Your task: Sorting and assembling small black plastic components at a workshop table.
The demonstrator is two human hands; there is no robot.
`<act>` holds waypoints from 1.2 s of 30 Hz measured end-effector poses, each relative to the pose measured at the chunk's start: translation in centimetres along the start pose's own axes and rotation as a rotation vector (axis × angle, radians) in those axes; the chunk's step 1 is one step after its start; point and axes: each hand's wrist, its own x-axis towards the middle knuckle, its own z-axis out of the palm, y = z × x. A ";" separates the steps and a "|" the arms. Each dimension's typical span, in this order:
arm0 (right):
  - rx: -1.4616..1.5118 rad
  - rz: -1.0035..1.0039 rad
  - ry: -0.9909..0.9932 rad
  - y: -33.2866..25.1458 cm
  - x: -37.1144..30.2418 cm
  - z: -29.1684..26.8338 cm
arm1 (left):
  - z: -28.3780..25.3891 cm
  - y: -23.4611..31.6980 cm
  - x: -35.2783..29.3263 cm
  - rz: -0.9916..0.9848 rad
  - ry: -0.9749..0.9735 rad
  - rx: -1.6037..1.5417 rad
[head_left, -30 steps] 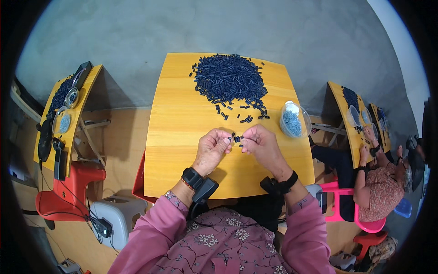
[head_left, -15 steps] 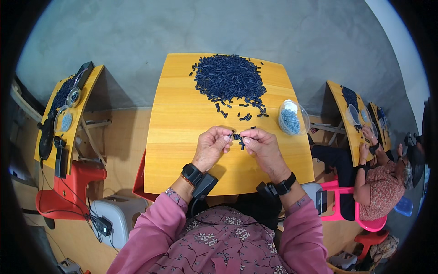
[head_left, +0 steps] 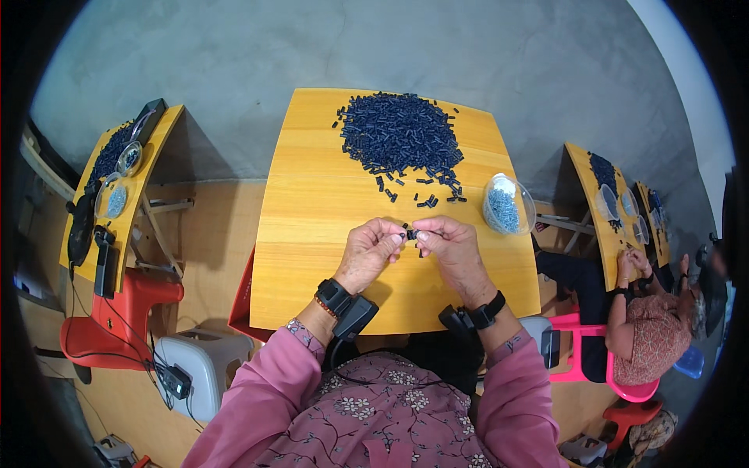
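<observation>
Over the near middle of the yellow wooden table [head_left: 312, 195], my left hand [head_left: 368, 253] and my right hand [head_left: 452, 253] meet fingertip to fingertip, both in a pinch. A small dark blue cylindrical piece [head_left: 411, 234] shows between the fingertips, its detail too small to make out. Partly hidden by the fingers, a few similar pieces lie just below. Farther back is a big heap of dark blue short cylinders [head_left: 402, 134], with loose ones [head_left: 427, 201] scattered toward my hands. To the right of my right hand stands a clear plastic tub [head_left: 530, 212] holding small light blue pieces [head_left: 503, 209].
A grey wall [head_left: 234, 78] rises behind the table. At the left are another table [head_left: 160, 148] with similar pieces, a red chair [head_left: 129, 312] and a grey stool [head_left: 195, 374] with cables. On the right, a co-worker [head_left: 651, 320] sits on a pink chair [head_left: 577, 343] at another table.
My fingertips have drawn closer together around the small dark piece. The whole view has shifted slightly, moving the table a little rightward. The co-worker's hands at right have come together.
</observation>
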 end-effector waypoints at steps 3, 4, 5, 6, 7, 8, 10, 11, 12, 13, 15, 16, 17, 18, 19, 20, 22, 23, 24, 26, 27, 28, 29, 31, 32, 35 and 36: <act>0.004 0.013 0.004 -0.2 0.2 0.3 | -0.1 0.0 0.0 -0.008 -0.013 0.004; 0.006 0.012 0.003 -0.1 0.3 0.3 | 0.0 0.1 0.0 -0.016 -0.007 0.016; -0.003 0.003 0.005 0.1 0.3 0.3 | 0.0 0.1 0.0 -0.024 0.000 0.029; -0.011 -0.006 0.007 0.1 0.3 0.3 | 0.1 0.2 -0.1 -0.024 0.000 0.031; -0.011 -0.005 0.007 0.1 0.4 0.3 | 0.1 0.2 -0.1 -0.027 0.003 0.032; -0.019 -0.005 0.008 0.1 0.4 0.4 | 0.1 0.2 -0.1 -0.030 0.006 0.033; -0.027 -0.004 0.010 0.2 0.5 0.4 | 0.1 0.2 -0.1 -0.034 0.012 0.029; -0.030 -0.014 0.010 0.4 0.6 0.3 | 0.2 0.2 -0.1 -0.038 0.018 0.025; -0.032 -0.025 0.009 0.5 0.7 0.2 | 0.3 0.2 -0.1 -0.039 0.017 0.025; -0.031 -0.024 0.010 0.5 0.8 0.2 | 0.3 0.3 -0.1 -0.040 0.023 0.019; -0.054 -0.056 -0.006 0.4 0.9 0.1 | 0.2 0.2 0.0 -0.042 0.028 0.012; -0.053 -0.055 -0.006 0.3 0.9 0.2 | 0.1 0.1 0.0 -0.041 0.022 0.015; -0.079 -0.057 -0.007 0.2 0.9 0.3 | 0.1 0.1 0.0 -0.040 0.016 0.018; -0.106 -0.060 -0.008 0.1 0.9 0.4 | 0.0 0.1 0.0 -0.040 0.018 0.019; -0.105 -0.060 -0.006 0.2 1.0 0.4 | 0.0 0.1 0.0 -0.042 0.016 0.014; -0.129 -0.082 -0.021 0.2 1.0 0.4 | 0.1 0.2 0.0 -0.043 0.014 0.009; -0.153 -0.103 -0.036 0.3 1.0 0.5 | 0.1 0.1 0.0 -0.043 0.016 0.011; -0.154 -0.115 -0.045 0.3 1.0 0.5 | 0.1 0.1 0.0 -0.043 0.020 0.013; -0.155 -0.127 -0.055 0.4 1.0 0.5 | 0.2 0.2 0.0 -0.043 0.019 0.012; -0.154 -0.129 -0.053 0.5 1.1 0.6 | 0.5 0.4 -0.1 -0.041 0.050 -0.003; -0.154 -0.131 -0.050 0.6 1.1 0.6 | 0.4 0.3 -0.1 -0.041 0.050 -0.003; -0.154 -0.131 -0.051 0.6 1.1 0.6 | 0.3 0.2 -0.1 -0.039 0.045 0.002; -0.163 -0.127 -0.047 0.5 1.1 0.7 | 0.2 0.2 0.0 -0.037 0.039 0.007; -0.172 -0.122 -0.044 0.4 1.1 0.8 | 0.3 0.4 -0.1 -0.044 0.043 0.005; -0.176 -0.123 -0.048 0.3 1.1 0.8 | 0.4 0.5 -0.2 -0.052 0.045 0.003; -0.173 -0.138 -0.056 0.3 1.1 0.8 | 0.2 0.3 -0.1 -0.056 0.039 0.004; -0.166 -0.152 -0.060 0.4 1.1 0.8 | 0.2 0.3 -0.1 -0.057 0.039 0.004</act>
